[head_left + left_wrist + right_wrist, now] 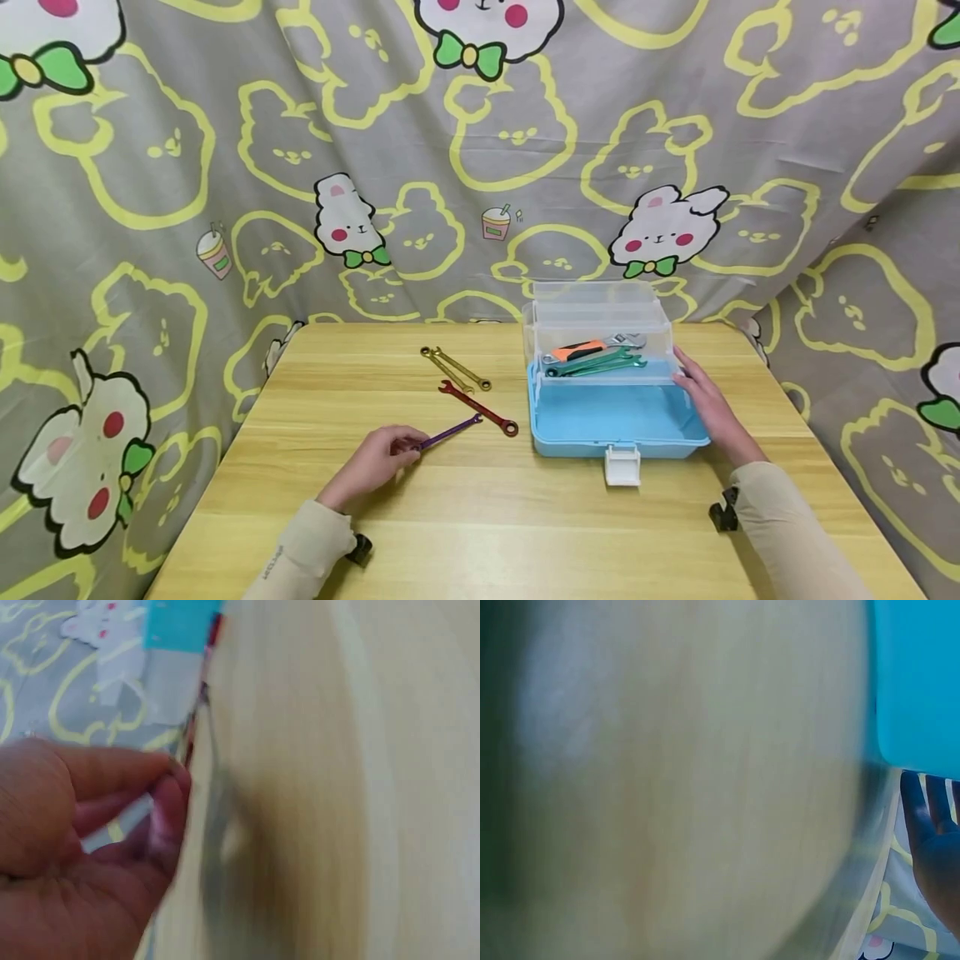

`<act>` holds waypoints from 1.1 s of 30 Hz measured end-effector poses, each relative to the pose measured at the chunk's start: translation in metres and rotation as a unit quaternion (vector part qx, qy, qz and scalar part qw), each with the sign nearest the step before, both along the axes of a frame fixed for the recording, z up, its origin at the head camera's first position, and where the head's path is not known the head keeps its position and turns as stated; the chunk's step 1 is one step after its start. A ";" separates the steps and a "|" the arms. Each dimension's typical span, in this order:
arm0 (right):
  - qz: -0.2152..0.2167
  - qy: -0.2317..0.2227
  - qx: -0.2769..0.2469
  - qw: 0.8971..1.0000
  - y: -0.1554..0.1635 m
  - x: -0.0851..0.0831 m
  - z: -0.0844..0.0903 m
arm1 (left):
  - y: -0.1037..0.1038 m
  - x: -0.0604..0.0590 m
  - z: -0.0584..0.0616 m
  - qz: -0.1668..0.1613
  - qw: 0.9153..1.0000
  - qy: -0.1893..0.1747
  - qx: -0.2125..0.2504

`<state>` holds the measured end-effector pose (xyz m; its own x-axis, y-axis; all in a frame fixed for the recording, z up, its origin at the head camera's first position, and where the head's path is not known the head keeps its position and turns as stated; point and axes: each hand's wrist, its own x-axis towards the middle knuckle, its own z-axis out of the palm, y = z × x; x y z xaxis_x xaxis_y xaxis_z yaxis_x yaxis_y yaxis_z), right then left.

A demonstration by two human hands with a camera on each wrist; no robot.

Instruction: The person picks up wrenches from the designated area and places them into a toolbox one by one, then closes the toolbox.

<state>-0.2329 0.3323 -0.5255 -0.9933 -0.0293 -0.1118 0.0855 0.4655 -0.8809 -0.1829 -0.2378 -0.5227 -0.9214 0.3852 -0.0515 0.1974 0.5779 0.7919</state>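
In the head view my left hand (380, 461) pinches one end of a purple wrench (452, 432), whose far end points up and right toward a red wrench (480, 407) on the table. The left wrist view is blurred but shows thumb and fingertips of this hand (112, 825) meeting. My right hand (712, 407) rests along the right side of a light blue toolbox (622, 451), fingers extended by its raised clear tray. In that tray lie several green wrenches (597, 364) and an orange-and-black handled adjustable wrench (581, 348). The right wrist view shows the fingers against the box side.
Two gold wrenches (456, 367) lie crossed behind the red one. The toolbox's clear lid (596, 293) stands raised at the back, and its white latch (622, 467) hangs down in front. A patterned curtain (420, 167) borders the wooden table (510, 533).
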 end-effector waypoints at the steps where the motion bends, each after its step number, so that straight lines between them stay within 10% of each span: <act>1: 0.000 -0.001 0.000 1.000 0.000 0.000 0.000 | 0.000 -0.001 0.000 0.004 0.999 -0.024 0.020; 6: -0.003 -0.003 0.003 1.000 0.001 0.001 0.003 | -0.002 -0.004 0.001 0.021 0.990 -0.101 0.092; 18: 0.005 0.011 -0.002 1.000 0.000 -0.001 0.004 | -0.005 -0.007 0.004 0.052 0.972 -0.148 0.175; 33: 0.004 0.006 -0.006 1.000 0.000 -0.001 0.000 | -0.006 -0.003 0.017 0.070 0.962 -0.147 0.220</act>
